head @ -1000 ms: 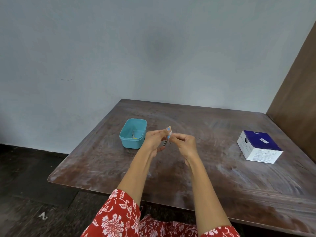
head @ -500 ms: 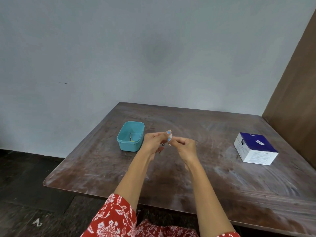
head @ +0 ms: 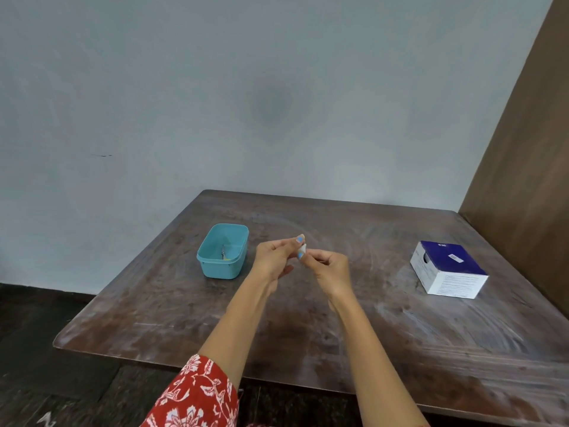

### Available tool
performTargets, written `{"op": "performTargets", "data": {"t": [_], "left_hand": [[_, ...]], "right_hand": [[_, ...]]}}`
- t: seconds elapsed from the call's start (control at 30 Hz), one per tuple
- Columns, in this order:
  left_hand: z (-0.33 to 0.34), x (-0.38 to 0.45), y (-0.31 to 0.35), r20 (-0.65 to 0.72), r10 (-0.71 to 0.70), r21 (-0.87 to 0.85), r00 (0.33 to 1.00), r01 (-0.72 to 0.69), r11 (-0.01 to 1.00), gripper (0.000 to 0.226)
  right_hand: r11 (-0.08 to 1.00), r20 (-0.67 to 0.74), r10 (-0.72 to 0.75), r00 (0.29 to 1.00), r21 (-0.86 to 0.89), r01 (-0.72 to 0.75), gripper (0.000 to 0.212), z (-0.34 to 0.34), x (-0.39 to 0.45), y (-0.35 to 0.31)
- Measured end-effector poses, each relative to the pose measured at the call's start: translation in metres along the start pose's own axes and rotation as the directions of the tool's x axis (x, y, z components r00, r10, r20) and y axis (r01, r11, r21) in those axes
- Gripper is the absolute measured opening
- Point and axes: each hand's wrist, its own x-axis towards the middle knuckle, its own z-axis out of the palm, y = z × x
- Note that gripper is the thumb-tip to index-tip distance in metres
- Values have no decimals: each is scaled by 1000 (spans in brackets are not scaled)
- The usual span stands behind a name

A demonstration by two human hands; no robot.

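Observation:
Above the middle of the brown wooden table [head: 308,334], my left hand [head: 274,257] and my right hand [head: 331,266] meet fingertip to fingertip. Both pinch one small pale object [head: 302,249] between them; it is too small to identify. A teal plastic tub [head: 223,251] stands left of my left hand, holding a small metal item and a yellowish bit. A blue-and-white cardboard box [head: 448,272] lies at the right.
A grey wall rises behind the table, and a brown wooden panel [head: 523,180] closes off the right side. The table's left edge and front edge drop to a dark floor [head: 46,349]. My red floral sleeve [head: 200,396] shows at the bottom.
My hands stay together over the table's middle. The thin dark piece seen hanging below my fingers earlier is out of sight; a small pale bit now shows between my fingertips. The camera has shifted slightly.

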Motion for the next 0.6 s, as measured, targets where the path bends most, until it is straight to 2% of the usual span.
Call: {"op": "performTargets", "data": {"t": [0.13,0.37,0.6], "left_hand": [[0,-1,2,-24,-5,-5,1000,5,1000,16],[-7,-1,11,-32,26,4,999,-25,1000,11],[-23,4,15,-68,47,39,997,-45,998,12]], "right_hand": [[999,7,33,999,-30,-33,5,2,-4,4],[1000,-25,9,1000,23,-8,5,14,1,-9],[997,-10,77,997,10,-77,6,31,1,-1]]}}
